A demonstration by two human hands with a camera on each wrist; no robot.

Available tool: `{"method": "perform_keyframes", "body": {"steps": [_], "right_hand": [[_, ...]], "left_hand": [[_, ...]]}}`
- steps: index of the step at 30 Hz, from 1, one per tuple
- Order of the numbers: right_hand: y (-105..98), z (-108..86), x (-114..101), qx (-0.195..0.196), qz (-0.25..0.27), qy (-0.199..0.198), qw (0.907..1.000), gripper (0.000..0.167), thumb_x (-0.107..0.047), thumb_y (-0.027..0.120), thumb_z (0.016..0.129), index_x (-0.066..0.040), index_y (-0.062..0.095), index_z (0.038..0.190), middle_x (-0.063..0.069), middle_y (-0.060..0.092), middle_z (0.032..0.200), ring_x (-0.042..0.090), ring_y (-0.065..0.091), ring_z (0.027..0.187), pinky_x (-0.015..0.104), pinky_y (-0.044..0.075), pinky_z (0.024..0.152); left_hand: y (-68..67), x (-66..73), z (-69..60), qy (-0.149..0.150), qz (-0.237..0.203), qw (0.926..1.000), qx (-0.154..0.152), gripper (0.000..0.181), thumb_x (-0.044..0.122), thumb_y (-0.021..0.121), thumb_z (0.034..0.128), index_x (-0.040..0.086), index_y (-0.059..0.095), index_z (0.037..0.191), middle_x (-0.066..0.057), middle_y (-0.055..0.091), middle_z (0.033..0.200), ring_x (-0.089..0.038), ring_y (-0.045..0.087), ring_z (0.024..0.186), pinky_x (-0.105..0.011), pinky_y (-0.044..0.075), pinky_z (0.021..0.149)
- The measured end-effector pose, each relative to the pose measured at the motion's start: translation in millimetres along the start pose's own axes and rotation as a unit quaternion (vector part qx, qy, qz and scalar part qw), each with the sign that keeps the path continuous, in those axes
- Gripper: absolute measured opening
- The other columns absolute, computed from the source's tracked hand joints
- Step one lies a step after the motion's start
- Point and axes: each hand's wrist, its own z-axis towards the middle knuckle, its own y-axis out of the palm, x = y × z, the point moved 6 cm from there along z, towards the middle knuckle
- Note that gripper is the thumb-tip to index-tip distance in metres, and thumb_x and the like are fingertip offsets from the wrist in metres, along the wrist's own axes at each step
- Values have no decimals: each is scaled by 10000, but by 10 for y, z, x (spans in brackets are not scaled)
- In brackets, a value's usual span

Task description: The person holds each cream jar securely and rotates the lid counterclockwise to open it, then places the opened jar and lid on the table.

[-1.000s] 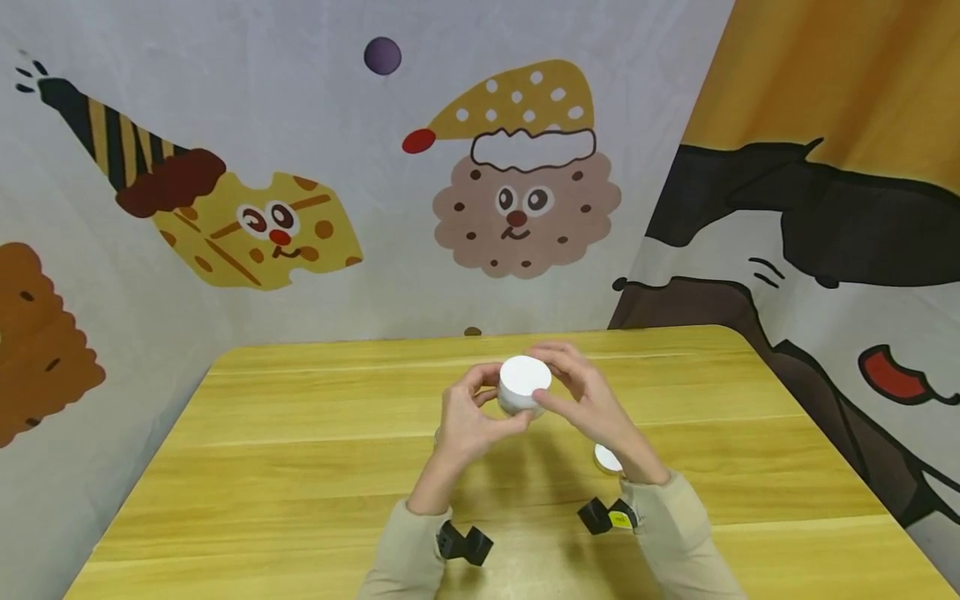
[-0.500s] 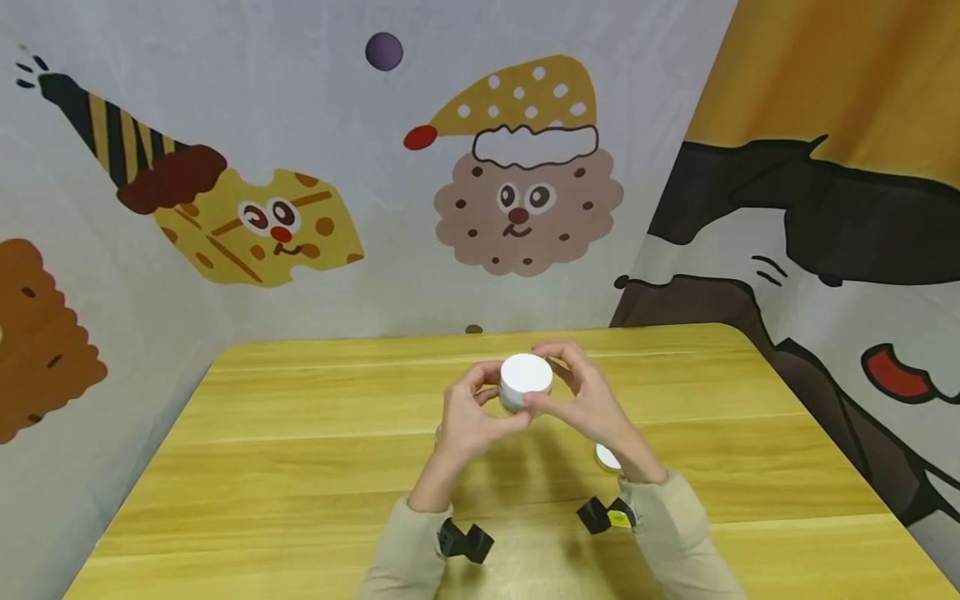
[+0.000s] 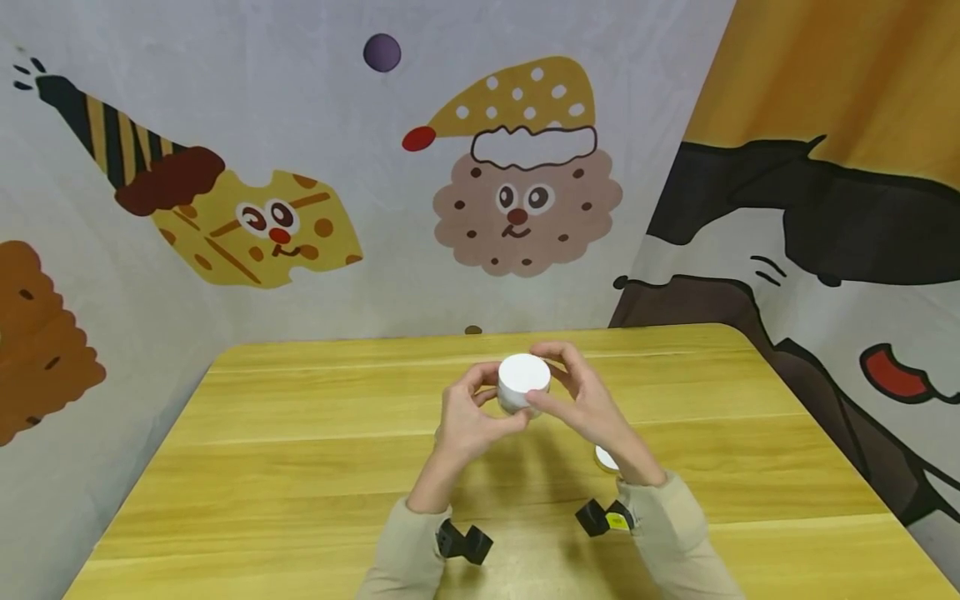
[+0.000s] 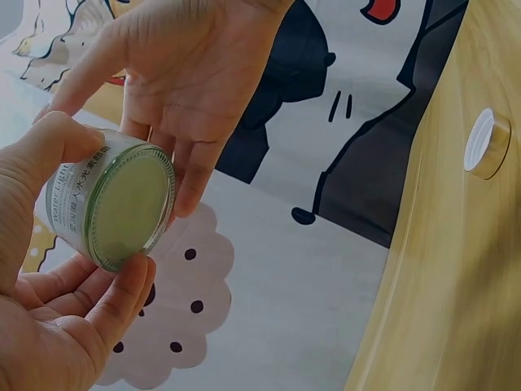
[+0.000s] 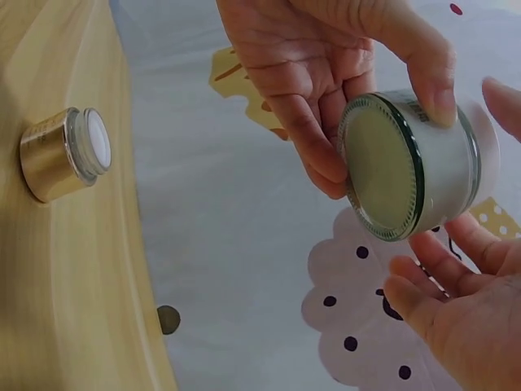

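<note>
A squat glass cosmetic jar [image 4: 130, 204] with a pale green base and a printed white label is held above the table. My left hand [image 3: 468, 417] grips its body, thumb on the label and fingers round the far side and base. On top sits a white lid [image 3: 524, 375]. My right hand [image 3: 588, 404] is at this lid, its thumb on the front edge and its fingers curved behind. From the right wrist, part of the lid [image 5: 487, 151] shows between the right thumb and fingers. Their exact contact behind the lid is hidden.
On the wooden table [image 3: 300, 467], a gold-rimmed white cap [image 4: 488, 145] lies beneath my right forearm. A gold jar [image 5: 61, 155] with an uncovered threaded neck stands to the left, hidden behind my left hand from above. A cartoon-printed cloth [image 3: 405, 275] hangs behind.
My right thumb has slid slightly left along the lid's front edge. The left hand and the jar stay almost in place.
</note>
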Motion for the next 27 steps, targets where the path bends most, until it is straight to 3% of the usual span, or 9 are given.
{"method": "perform_keyframes", "body": {"steps": [4, 9, 11, 14, 17, 22, 27], "right_hand": [[-7, 18, -33, 82, -16, 22, 10000, 425, 66, 678, 785, 85, 494, 1167, 165, 482, 1209, 244, 445, 1170, 411, 343, 1067], [-5, 13, -53, -117, 85, -186, 9997, 404, 75, 608, 840, 141, 491, 1221, 254, 439, 1236, 157, 445, 1153, 265, 372, 1038], [7, 9, -60, -239, 169, -227, 9993, 412, 41, 576, 876, 162, 460, 1253, 294, 410, 1250, 132, 450, 1144, 233, 378, 1021], [22, 8, -62, -297, 139, -216, 9992, 448, 10, 558, 898, 167, 415, 1293, 290, 396, 1278, 162, 442, 1160, 249, 377, 1026], [14, 8, -39, -133, 0, -80, 9999, 455, 14, 589, 872, 141, 427, 1277, 245, 425, 1281, 224, 427, 1184, 338, 357, 1055], [-9, 13, -1, 158, -116, 170, 9997, 437, 77, 670, 774, 96, 479, 1167, 234, 468, 1217, 234, 443, 1161, 478, 328, 1058], [-12, 14, -8, 93, -172, 114, 9997, 422, 87, 673, 775, 101, 529, 1171, 255, 452, 1222, 157, 442, 1144, 359, 359, 1055]], "left_hand": [[1, 17, 4, -109, 10, 9999, 10, 472, -47, 760, 656, -75, 597, 1099, -182, 618, 1035, -264, 566, 952, -370, 532, 842], [1, 271, -23, -191, 89, 9998, -47, 454, -99, 734, 658, -121, 579, 1084, -219, 608, 1045, -288, 562, 951, -409, 527, 846], [3, 311, -30, -188, 79, 9998, -68, 454, -100, 733, 661, -124, 576, 1086, -224, 607, 1055, -296, 565, 956, -408, 526, 848], [8, 170, -19, -120, 1, 9999, -57, 478, -77, 752, 661, -98, 581, 1107, -206, 610, 1076, -290, 565, 971, -390, 527, 850], [10, 14, -6, -100, -18, 9999, -12, 486, -47, 765, 659, -65, 594, 1113, -176, 615, 1074, -259, 564, 970, -355, 530, 848], [1, 4, -2, -50, -61, 10000, 39, 461, 1, 768, 658, -47, 609, 1088, -154, 622, 1030, -237, 569, 949, -317, 535, 835], [0, 12, -3, -26, -56, 10000, 7, 461, 8, 770, 662, -53, 606, 1088, -162, 621, 1038, -254, 571, 951, -318, 536, 834]]}}
